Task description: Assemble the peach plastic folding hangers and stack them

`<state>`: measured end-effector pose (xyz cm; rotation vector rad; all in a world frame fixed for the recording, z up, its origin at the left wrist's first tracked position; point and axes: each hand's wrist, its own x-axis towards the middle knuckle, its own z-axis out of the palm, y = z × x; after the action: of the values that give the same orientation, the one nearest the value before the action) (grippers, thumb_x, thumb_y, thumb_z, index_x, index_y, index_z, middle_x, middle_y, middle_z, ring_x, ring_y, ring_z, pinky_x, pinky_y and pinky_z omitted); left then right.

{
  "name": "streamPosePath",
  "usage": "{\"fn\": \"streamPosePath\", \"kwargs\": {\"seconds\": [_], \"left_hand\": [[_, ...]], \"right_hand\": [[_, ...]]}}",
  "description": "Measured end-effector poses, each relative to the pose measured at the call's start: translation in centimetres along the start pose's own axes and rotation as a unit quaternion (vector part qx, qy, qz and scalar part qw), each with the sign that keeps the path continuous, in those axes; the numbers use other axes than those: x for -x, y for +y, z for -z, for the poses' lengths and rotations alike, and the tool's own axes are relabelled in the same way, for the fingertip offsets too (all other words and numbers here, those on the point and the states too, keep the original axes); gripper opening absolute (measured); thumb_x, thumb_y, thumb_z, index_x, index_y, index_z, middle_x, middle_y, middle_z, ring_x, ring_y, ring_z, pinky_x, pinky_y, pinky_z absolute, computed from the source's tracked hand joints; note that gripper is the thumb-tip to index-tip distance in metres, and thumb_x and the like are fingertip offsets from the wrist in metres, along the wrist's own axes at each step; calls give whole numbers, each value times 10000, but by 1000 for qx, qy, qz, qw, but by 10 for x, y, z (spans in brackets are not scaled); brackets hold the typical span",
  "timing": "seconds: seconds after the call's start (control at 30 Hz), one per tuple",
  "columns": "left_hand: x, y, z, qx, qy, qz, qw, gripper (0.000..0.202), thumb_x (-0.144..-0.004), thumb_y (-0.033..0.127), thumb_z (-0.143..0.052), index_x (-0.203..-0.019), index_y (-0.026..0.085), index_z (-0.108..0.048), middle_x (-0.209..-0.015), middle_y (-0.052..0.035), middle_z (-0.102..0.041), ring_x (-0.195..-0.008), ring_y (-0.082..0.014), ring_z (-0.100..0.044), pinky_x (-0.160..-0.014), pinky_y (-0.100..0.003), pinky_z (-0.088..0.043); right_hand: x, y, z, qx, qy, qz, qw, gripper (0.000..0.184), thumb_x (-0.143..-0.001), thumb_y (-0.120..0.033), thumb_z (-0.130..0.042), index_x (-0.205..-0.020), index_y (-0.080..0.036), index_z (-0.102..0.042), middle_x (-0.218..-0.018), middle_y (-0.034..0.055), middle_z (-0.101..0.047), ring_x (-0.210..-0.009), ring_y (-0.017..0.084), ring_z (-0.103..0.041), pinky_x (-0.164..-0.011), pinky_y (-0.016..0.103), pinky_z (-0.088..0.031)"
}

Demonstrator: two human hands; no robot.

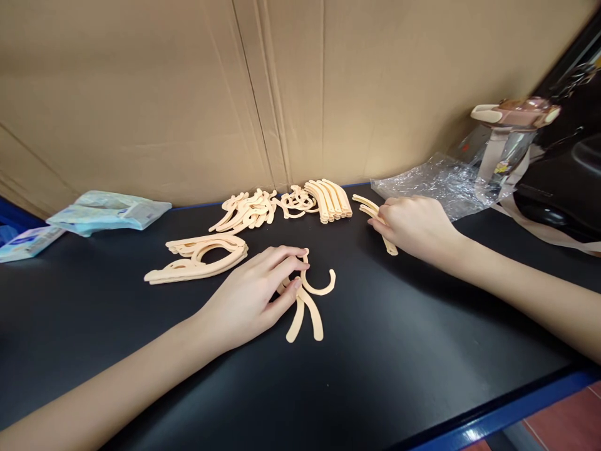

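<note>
My left hand [263,288] lies over a partly joined folding hanger near the middle of the table, with its fingers bent onto the top. The hanger's curved hook [322,290] sticks out to the right, and two of its beige legs [313,316] point towards me. The part under my fingers is hidden. Farther right, my right hand [413,225] is closed around a curved beige arm piece [390,247]. Another curved piece [364,200] lies against its far side. Several folded hangers [201,270] are stacked to the left of my left hand.
Along the cardboard wall [188,94] lie a pile of beige arm pieces [253,210], loose hooks [298,200] and a neat stack of curved strips [328,200]. Wipes packets [110,212] rest at the left. Clear plastic wrap [432,181] and a strapped bottle [511,144] stand right.
</note>
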<state>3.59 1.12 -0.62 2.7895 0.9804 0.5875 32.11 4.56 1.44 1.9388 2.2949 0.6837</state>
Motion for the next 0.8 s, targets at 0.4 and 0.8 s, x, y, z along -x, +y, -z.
{"fn": "streamPosePath", "kwargs": {"seconds": [0.4, 0.8], "left_hand": [[1, 1, 2, 0, -3, -10, 1000, 233, -999, 230, -436, -1139, 182, -616, -1283, -79, -628, -1063, -207, -632, -900, -361, -519], [2, 0, 2, 17, 2, -55, 998, 246, -1001, 185, -440, -1146, 175, -639, -1250, -62, -649, -1063, -162, -631, -900, -281, -495]], "right_hand": [[25, -15, 20, -1, -10, 15, 1000, 394, -957, -452, -504, -732, -159, -642, -684, 97, -698, -635, 248, -670, -485, 278, -162], [34, -24, 17, -141, 82, 183, 970, 344, -903, -388, -618, -630, -185, -565, -573, -3, -636, -494, 150, -569, -492, 265, -208]]}}
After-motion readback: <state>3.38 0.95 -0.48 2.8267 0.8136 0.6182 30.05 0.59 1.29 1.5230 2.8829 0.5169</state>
